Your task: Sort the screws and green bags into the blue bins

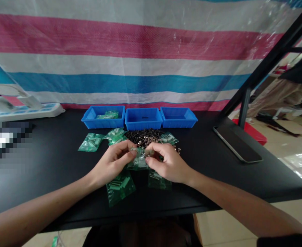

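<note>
My left hand (113,162) and my right hand (166,163) meet over the black table (50,171), both pinching a small green-tinted plastic bag (138,160) between them. Just behind the hands lies a pile of dark screws (144,135). Two filled green bags rest under my wrists, one bag (120,187) to the left and another bag (158,180) to the right. More green bags (91,141) lie left of the pile.
Three blue bins stand in a row at the back; the left bin (103,116) holds green bags, the middle bin (143,118) and right bin (179,117) look nearly bare. A phone (237,143) lies at the right. A striped tarp hangs behind.
</note>
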Demonstrator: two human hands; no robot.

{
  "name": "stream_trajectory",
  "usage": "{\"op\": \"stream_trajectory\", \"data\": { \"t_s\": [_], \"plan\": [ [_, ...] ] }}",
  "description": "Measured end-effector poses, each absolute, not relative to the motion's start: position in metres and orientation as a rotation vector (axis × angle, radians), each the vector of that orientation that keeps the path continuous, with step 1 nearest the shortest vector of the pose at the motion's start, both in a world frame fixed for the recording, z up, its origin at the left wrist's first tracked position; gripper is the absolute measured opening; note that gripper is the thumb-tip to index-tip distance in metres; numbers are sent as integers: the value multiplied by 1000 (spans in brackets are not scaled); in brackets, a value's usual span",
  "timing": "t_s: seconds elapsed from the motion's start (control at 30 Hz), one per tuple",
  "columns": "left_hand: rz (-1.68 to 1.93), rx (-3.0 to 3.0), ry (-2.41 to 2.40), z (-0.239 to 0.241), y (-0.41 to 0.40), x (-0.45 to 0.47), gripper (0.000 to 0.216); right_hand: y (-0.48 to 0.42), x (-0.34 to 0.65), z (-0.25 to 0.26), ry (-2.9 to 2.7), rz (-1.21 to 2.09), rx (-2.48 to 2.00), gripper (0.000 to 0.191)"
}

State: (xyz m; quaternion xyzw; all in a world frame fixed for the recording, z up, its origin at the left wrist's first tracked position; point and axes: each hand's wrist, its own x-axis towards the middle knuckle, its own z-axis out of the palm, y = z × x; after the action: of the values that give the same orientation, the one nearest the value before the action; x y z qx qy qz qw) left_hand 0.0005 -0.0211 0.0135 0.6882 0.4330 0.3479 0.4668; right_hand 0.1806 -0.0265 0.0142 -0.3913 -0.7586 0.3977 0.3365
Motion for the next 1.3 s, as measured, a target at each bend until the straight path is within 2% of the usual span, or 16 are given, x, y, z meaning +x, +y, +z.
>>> {"op": "stream_trajectory", "data": {
  "t_s": [0.13, 0.4, 0.7, 0.9, 1.13, 1.3],
  "plan": [
    [834, 1731, 1052, 11, -22, 1, 25, -27, 181, 15, -2041, 984, -1036, 7],
    [784, 1828, 1005, 14, -22, 2, 16, -30, 180, 15, -2186, 886, -1038, 12],
    [711, 1834, 958, 11, -24, 1, 21, -32, 179, 16, -2232, 849, -1007, 19],
    [755, 1866, 1021, 13, -19, -1, 24, -30, 178, 13, -2175, 876, -1002, 7],
    [617, 1799, 902, 14, -17, 0, 15, -33, 176, 7, -2117, 901, -943, 20],
    [669, 1674, 983, 15, -18, 1, 22, -30, 180, 5, -2223, 622, -891, 19]
  ]
}}
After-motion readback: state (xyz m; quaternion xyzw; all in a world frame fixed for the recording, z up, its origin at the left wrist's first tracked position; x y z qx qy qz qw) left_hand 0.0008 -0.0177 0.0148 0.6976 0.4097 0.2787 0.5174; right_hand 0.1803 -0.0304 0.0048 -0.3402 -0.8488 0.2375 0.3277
